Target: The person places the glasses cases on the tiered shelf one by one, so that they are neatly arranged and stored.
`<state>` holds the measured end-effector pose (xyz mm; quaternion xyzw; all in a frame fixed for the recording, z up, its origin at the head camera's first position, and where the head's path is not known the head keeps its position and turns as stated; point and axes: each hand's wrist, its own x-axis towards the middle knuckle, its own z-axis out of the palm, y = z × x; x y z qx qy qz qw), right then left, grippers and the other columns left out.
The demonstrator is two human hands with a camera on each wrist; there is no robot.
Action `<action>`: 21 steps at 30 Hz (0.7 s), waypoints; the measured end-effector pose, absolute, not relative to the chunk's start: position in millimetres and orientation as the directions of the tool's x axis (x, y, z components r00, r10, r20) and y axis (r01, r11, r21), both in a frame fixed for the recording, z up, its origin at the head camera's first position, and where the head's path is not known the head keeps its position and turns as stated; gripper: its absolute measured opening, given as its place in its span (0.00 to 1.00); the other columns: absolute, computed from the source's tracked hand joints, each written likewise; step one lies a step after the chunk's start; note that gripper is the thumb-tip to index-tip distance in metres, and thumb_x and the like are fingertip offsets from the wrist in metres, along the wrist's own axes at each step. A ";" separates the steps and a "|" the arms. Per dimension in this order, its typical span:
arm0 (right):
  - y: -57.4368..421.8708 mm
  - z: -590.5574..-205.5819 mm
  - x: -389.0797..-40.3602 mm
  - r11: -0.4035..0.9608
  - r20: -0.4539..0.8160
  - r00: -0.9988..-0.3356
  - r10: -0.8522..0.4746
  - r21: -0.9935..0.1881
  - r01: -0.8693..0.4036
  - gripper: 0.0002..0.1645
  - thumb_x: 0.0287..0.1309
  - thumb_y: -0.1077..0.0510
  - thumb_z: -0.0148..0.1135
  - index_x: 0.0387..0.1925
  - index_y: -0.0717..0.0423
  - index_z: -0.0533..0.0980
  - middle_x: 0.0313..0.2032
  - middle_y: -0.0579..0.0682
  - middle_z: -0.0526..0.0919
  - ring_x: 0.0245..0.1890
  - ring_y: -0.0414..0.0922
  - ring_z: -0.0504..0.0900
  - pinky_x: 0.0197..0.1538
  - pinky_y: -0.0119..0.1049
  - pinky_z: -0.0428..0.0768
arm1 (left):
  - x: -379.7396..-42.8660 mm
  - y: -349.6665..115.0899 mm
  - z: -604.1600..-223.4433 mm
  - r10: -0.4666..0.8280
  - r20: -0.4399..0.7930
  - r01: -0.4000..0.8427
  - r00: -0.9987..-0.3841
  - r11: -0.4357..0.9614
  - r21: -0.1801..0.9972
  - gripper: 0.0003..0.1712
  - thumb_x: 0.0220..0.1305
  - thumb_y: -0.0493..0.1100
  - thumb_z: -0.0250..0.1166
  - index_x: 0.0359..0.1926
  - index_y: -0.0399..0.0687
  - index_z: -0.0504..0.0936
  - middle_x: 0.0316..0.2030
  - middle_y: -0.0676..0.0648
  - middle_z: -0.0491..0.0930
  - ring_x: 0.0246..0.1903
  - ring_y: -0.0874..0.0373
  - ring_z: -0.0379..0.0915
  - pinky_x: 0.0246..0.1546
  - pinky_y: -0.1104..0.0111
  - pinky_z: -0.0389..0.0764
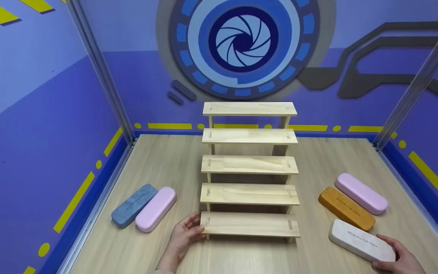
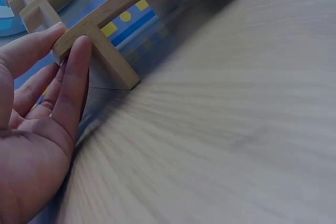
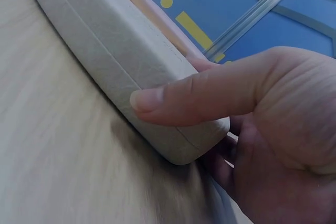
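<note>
Little looks done: your right hand (image 1: 401,257) curls its fingers round the white case (image 1: 360,239), near right on the bench (image 1: 257,258); your left hand (image 1: 182,236) pinches the wooden stand (image 1: 249,223) at its near left corner. The orange case (image 1: 346,208), blue case (image 1: 134,205), left pink case (image 1: 156,209) and right pink case (image 1: 361,193) lie untouched.

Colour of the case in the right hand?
Off-white case; shows best in the head view.
</note>
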<state>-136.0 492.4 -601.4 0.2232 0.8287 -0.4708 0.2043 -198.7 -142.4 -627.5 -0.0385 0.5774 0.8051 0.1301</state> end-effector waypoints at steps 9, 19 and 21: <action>493.5 -597.0 -134.1 0.429 -0.490 -0.845 0.212 -0.731 0.531 0.78 0.40 0.49 0.86 0.80 0.64 0.43 0.71 0.73 0.58 0.49 0.39 0.76 0.41 0.22 0.76 | -197.4 -142.5 -627.0 0.157 -0.212 -0.250 -0.965 -0.291 0.923 0.42 0.65 0.31 0.68 0.75 0.29 0.60 0.48 0.51 0.81 0.43 0.63 0.82 0.45 0.66 0.90; 493.7 -589.6 -128.7 0.281 -0.452 -0.847 0.279 -0.805 0.522 0.62 0.44 0.51 0.85 0.76 0.41 0.57 0.52 0.32 0.76 0.37 0.18 0.72 0.41 0.18 0.77 | -198.0 -141.7 -628.8 0.146 -0.197 -0.233 -0.969 -0.294 0.927 0.41 0.64 0.31 0.68 0.74 0.28 0.61 0.47 0.52 0.79 0.42 0.64 0.81 0.43 0.67 0.90; 494.7 -590.2 -127.7 0.252 -0.459 -0.847 0.268 -0.815 0.522 0.59 0.45 0.52 0.84 0.74 0.37 0.58 0.46 0.23 0.74 0.38 0.19 0.73 0.42 0.19 0.78 | -198.1 -141.7 -629.5 0.145 -0.200 -0.235 -0.969 -0.292 0.927 0.41 0.64 0.31 0.68 0.74 0.28 0.61 0.47 0.52 0.79 0.42 0.64 0.82 0.44 0.66 0.90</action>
